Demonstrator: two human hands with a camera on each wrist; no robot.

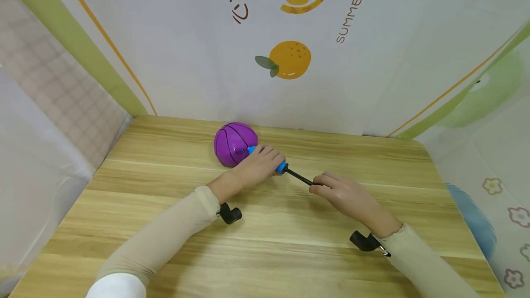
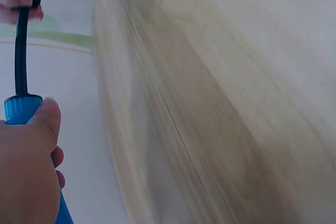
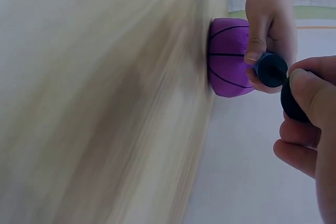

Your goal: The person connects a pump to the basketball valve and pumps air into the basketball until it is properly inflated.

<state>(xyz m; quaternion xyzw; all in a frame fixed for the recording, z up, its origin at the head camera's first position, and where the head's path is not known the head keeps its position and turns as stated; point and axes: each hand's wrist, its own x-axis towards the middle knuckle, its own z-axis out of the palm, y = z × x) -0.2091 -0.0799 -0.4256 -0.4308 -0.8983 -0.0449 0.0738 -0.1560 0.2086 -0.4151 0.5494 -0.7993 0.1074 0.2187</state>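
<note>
A purple ball [image 1: 232, 144] with black lines sits near the back of the table, its shape uneven as if partly deflated. My left hand [image 1: 257, 168] grips the blue barrel of a hand pump [image 1: 282, 168], whose blue front end meets the ball's side; whether a needle is inside is hidden. From the barrel's other end a black rod [image 1: 299, 176] sticks out. At its far end my right hand [image 1: 345, 195] holds the black handle [image 3: 293, 102] between thumb and fingers, as the right wrist view shows. In the left wrist view the thumb lies along the ribbed blue cap [image 2: 23, 109].
The wood-grain table [image 1: 290, 256] spans the space beneath both arms. Behind it hangs a white cloth [image 1: 186, 59] printed with oranges, and patterned curtains [image 1: 492, 160] flank the sides. A black wrist mount [image 1: 231, 214] juts from the left sleeve, another [image 1: 364, 241] from the right.
</note>
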